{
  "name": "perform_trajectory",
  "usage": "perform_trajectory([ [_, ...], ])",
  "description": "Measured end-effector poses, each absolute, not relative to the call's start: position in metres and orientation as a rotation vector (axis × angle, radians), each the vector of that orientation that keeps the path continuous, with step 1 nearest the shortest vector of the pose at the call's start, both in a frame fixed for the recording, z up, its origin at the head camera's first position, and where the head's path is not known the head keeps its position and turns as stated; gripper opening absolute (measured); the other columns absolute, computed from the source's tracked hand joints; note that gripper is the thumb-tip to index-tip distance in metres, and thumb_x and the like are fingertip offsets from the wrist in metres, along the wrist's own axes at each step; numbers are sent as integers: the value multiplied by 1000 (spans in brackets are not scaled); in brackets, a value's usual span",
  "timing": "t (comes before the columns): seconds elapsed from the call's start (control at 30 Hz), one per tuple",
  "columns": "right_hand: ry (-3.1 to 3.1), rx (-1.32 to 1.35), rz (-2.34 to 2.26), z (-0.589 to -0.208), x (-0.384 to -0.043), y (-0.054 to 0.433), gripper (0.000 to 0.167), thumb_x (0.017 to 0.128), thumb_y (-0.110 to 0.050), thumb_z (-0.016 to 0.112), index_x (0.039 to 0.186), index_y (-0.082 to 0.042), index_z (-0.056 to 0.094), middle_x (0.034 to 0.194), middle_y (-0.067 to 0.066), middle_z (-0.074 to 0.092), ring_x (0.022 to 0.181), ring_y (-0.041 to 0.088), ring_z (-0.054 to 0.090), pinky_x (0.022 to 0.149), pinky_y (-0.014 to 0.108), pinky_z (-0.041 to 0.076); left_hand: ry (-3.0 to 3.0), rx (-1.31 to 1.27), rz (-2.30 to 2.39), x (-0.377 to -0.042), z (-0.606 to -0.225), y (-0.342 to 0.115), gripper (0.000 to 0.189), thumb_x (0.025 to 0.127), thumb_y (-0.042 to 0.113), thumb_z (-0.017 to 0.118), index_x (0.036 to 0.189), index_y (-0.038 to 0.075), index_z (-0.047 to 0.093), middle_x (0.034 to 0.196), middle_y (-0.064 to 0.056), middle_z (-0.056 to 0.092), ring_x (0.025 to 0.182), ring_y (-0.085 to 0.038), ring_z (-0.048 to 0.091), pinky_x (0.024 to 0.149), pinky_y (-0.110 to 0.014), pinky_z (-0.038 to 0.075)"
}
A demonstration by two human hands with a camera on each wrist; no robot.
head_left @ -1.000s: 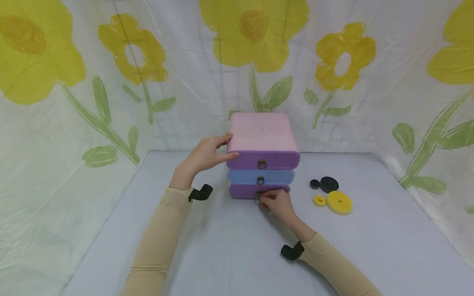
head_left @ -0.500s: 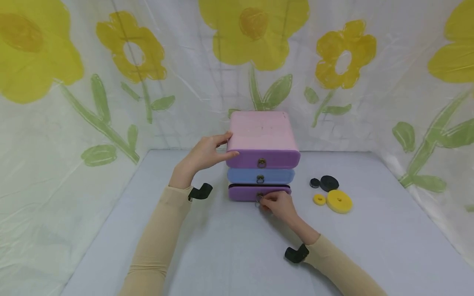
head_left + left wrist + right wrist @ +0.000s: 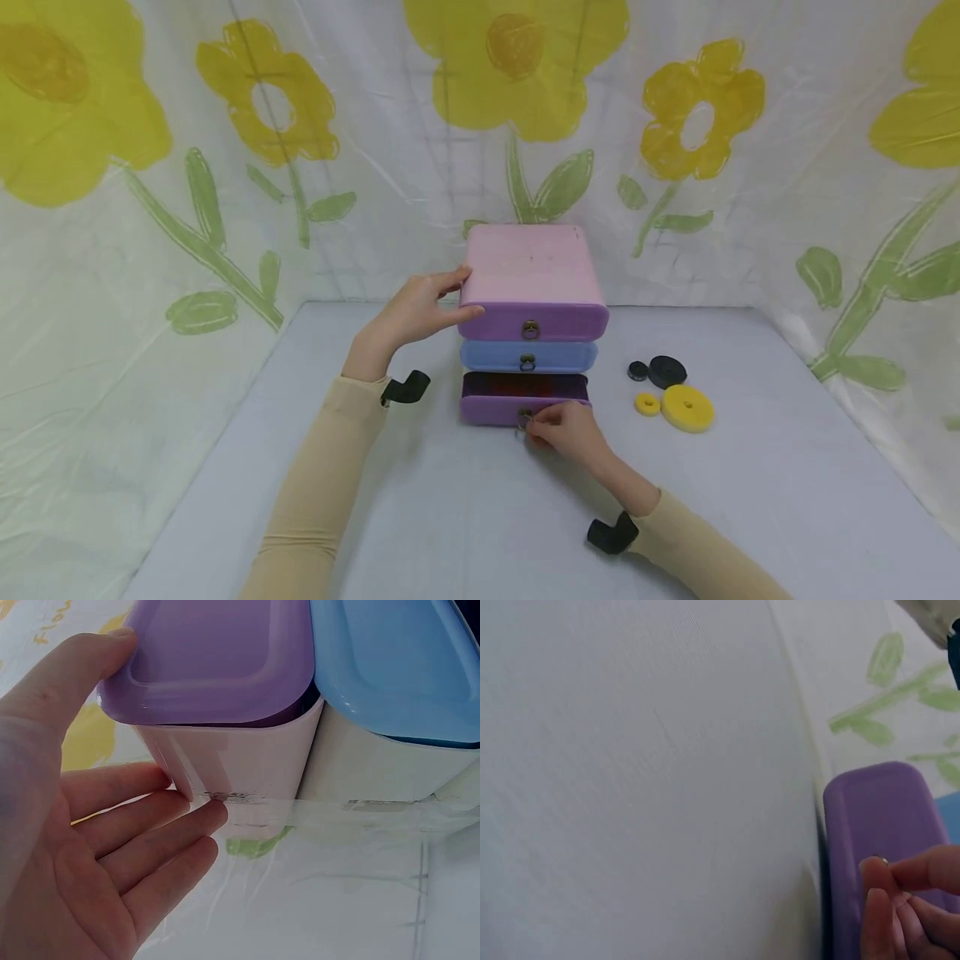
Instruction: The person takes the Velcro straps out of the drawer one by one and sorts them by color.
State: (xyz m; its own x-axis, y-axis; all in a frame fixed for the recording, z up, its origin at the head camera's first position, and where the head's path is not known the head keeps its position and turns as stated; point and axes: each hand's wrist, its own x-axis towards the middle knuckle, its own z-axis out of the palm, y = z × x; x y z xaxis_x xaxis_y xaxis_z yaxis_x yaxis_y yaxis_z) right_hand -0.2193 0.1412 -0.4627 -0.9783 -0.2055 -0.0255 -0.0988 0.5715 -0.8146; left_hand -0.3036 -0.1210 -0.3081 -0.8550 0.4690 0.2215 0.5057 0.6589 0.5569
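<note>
A small chest of drawers (image 3: 532, 262) with a pink top stands at the back middle in the head view. My left hand (image 3: 412, 312) steadies its left side: the thumb lies on the edge of the purple top drawer (image 3: 217, 660), and nearly straight fingers touch the pink side wall (image 3: 232, 761). Below is a blue drawer (image 3: 487, 356), pushed in. My right hand (image 3: 572, 432) pinches the metal ring pull (image 3: 522, 423) of the purple bottom drawer (image 3: 487, 411), which is pulled partway out and shows a dark inside. In the right wrist view, fingertips (image 3: 874, 864) mostly cover the ring.
Right of the chest lie a large black disc (image 3: 667, 372), a small black disc (image 3: 637, 371), a large yellow disc (image 3: 687, 408) and a small yellow disc (image 3: 647, 405). A flower-printed sheet (image 3: 390, 167) hangs behind the white table (image 3: 420, 517).
The bottom drawer has slid out toward me as my right hand drew the ring pull back. My left hand has kept its place on the chest.
</note>
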Motion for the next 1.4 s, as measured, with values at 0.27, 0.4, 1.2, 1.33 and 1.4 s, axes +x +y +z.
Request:
perform_trajectory([
  [0.27,2676,-329,-1342,-462,-204,144,9,84,-16,71,78,-11,75,65,-1,68,57,10,59,53,22,51,-2818,-803,-965,-304,-309,-121,83,82,58,65,147,15,36,149,-2,39,130,-23,48,107,-36,40],
  [0.4,2681,-378,-1322,-461,-197,146,9,84,-17,70,79,-12,76,64,-3,67,57,9,58,52,21,50,-2821,-796,-961,-304,-310,-121,83,82,58,65,147,15,36,149,-1,39,130,-23,48,107,-36,40],
  [1.2,2672,-461,-1316,-459,-166,146,14,86,-17,69,76,-8,74,58,-6,65,51,7,59,46,20,48,-2817,-803,-997,-303,-312,-121,84,82,60,62,148,17,35,151,1,35,130,-22,48,106,-37,41],
  [1.33,2655,-460,-1323,-461,-164,145,15,86,-17,69,76,-8,74,58,-5,66,51,6,61,46,20,49,-2816,-803,-1000,-302,-311,-121,83,82,59,63,148,16,35,152,0,35,130,-23,48,106,-38,41],
  [1.4,2648,-464,-1322,-462,-164,145,15,87,-17,69,76,-8,74,59,-6,66,50,6,61,46,20,49,-2819,-800,-1001,-301,-310,-121,83,82,58,64,148,16,35,152,0,35,130,-24,48,106,-39,41],
])
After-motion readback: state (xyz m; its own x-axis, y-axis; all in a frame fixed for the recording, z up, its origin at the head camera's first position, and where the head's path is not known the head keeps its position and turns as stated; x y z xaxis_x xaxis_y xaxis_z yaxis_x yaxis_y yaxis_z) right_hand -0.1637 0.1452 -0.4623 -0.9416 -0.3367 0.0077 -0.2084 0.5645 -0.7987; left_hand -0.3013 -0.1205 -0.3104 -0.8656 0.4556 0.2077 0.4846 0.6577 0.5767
